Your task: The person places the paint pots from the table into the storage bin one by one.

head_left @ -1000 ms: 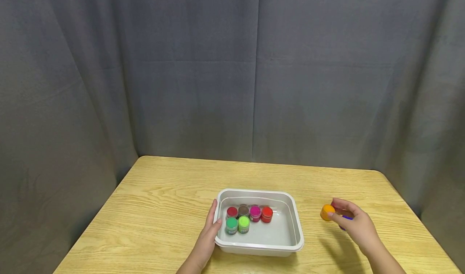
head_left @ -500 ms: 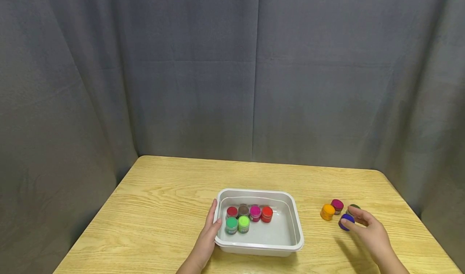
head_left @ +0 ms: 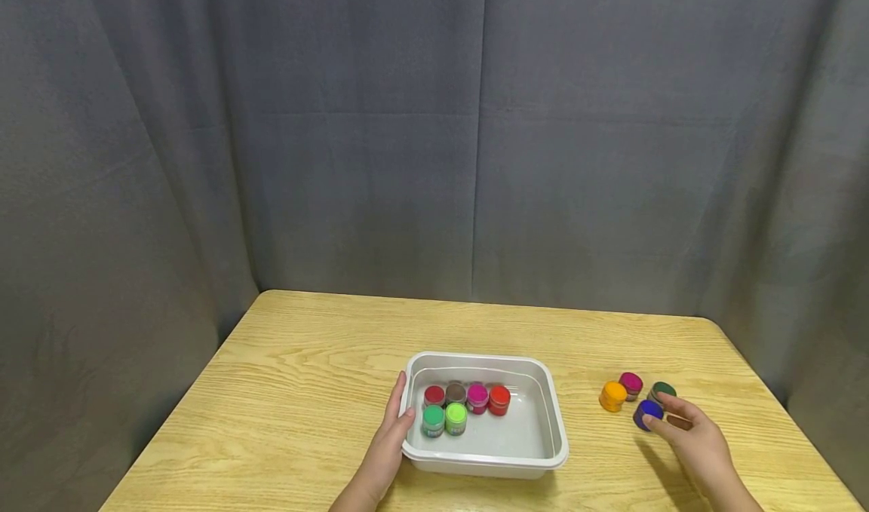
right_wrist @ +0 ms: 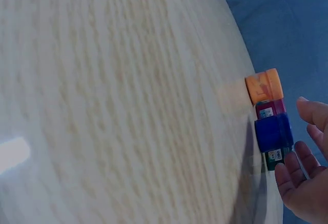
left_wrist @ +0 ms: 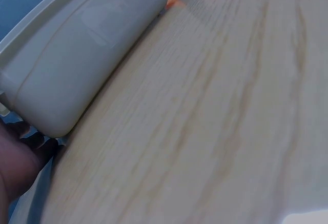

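Note:
My left hand (head_left: 387,440) grips the left side of a white plastic tub (head_left: 485,463), thumb at the rim and fingers along the outer wall. In the left wrist view, fingers (left_wrist: 36,144) lie by the tub's lower corner. At the right, my right hand (head_left: 695,436) spreads thumb and fingers around a blue-lidded paint jar (head_left: 648,415). The right wrist view shows a gap between those fingers and the blue jar (right_wrist: 271,133). Close by stand an orange jar (head_left: 613,397), a magenta jar (head_left: 631,385) and a dark green jar (head_left: 661,391), the last partly hidden by my fingers.
Inside the tub, jars with dark red (head_left: 434,396), brown (head_left: 455,393), magenta (head_left: 477,397) and orange-red lids (head_left: 498,399) form a row. Teal (head_left: 433,420) and lime jars (head_left: 455,418) stand in front. Grey curtains (head_left: 475,157) surround the wooden table (head_left: 305,384).
My right hand has moved right from the orange jar to the blue one, uncovering the magenta and dark green jars. The left hand and tub have stayed put.

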The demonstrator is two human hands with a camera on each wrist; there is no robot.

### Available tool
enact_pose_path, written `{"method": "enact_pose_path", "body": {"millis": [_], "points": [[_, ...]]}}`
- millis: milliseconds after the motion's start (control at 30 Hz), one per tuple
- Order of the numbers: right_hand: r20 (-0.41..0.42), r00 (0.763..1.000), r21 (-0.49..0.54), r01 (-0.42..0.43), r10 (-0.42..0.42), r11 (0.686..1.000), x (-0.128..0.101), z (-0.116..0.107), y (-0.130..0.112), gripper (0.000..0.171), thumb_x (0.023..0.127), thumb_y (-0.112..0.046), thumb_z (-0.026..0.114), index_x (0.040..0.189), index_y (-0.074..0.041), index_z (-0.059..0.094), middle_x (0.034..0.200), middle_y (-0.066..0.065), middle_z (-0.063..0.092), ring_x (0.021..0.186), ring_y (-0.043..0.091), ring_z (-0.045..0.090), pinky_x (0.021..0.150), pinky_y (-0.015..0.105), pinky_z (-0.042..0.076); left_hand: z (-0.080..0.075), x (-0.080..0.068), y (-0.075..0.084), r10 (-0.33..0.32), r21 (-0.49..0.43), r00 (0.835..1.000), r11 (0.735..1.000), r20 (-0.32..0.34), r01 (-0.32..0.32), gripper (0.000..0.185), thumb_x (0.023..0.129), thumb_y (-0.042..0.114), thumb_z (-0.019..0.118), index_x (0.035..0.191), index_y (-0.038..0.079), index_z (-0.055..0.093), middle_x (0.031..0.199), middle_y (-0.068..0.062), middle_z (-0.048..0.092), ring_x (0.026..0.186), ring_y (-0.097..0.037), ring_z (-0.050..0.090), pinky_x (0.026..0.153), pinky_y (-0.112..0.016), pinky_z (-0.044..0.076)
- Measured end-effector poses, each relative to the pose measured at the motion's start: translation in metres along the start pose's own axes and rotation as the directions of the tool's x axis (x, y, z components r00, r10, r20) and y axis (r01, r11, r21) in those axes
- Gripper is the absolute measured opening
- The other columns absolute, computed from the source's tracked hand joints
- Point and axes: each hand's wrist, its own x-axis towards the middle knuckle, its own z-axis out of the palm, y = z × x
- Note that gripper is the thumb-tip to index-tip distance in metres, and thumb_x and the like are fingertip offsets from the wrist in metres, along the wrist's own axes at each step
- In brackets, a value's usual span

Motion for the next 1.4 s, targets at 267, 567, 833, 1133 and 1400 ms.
{"method": "enact_pose_path", "body": {"millis": [267,567,833,1133,1400], "points": [[-0.013,1.0,0.011,0.02,-0.02,1.0,0.005,0.005,0.003,0.079,0.094,-0.044,0.062,0.151,0.001,0.029,0.152,0.031,0.03,0.134,0.046,0.043,0.104,0.055,0.046,0.0,0.001,-0.001,0.006,-0.008,1.0,1.0,0.004,-0.006,0.059,0.105,0.024,0.033,0.159,0.023,0.01,0.166,-0.013,0.005,0.151,-0.042,0.0,0.115,-0.071,-0.002],[-0.036,0.999,-0.002,0.0,0.0,1.0,0.012,0.008,0.005,0.078,0.094,-0.042,0.062,0.149,0.002,0.031,0.152,0.032,0.03,0.131,0.049,0.04,0.095,0.048,0.048,0.0,0.001,0.0,0.016,0.001,1.0,1.0,0.006,-0.016,0.059,0.105,0.024,0.033,0.159,0.023,0.01,0.166,-0.012,0.004,0.151,-0.042,0.0,0.114,-0.071,-0.002],[-0.05,0.999,-0.004,-0.002,0.002,1.0,0.016,0.009,0.009,0.078,0.092,-0.039,0.064,0.148,0.004,0.032,0.15,0.034,0.031,0.13,0.049,0.041,0.083,0.031,0.054,-0.001,0.001,0.0,0.026,0.005,1.0,1.0,0.007,-0.027,0.059,0.105,0.027,0.034,0.159,0.024,0.01,0.166,-0.012,0.005,0.151,-0.042,0.001,0.115,-0.071,-0.002],[-0.068,0.998,0.007,-0.01,0.01,1.0,0.015,0.01,0.01,0.077,0.091,-0.038,0.066,0.147,0.004,0.035,0.144,0.036,0.038,0.124,0.046,0.046,0.073,0.017,0.046,0.0,0.0,0.0,0.018,0.008,1.0,1.0,0.004,-0.018,0.059,0.105,0.024,0.033,0.159,0.024,0.011,0.166,-0.012,0.005,0.152,-0.042,0.001,0.115,-0.071,-0.001],[-0.079,0.997,0.0,-0.004,0.004,1.0,0.012,0.01,0.006,0.077,0.091,-0.041,0.067,0.146,0.003,0.036,0.143,0.035,0.042,0.125,0.047,0.046,0.089,0.04,0.052,-0.001,0.0,-0.002,0.026,-0.004,1.0,1.0,0.006,-0.026,0.059,0.105,0.024,0.032,0.159,0.023,0.01,0.166,-0.013,0.005,0.152,-0.042,0.001,0.116,-0.069,-0.002]]}}
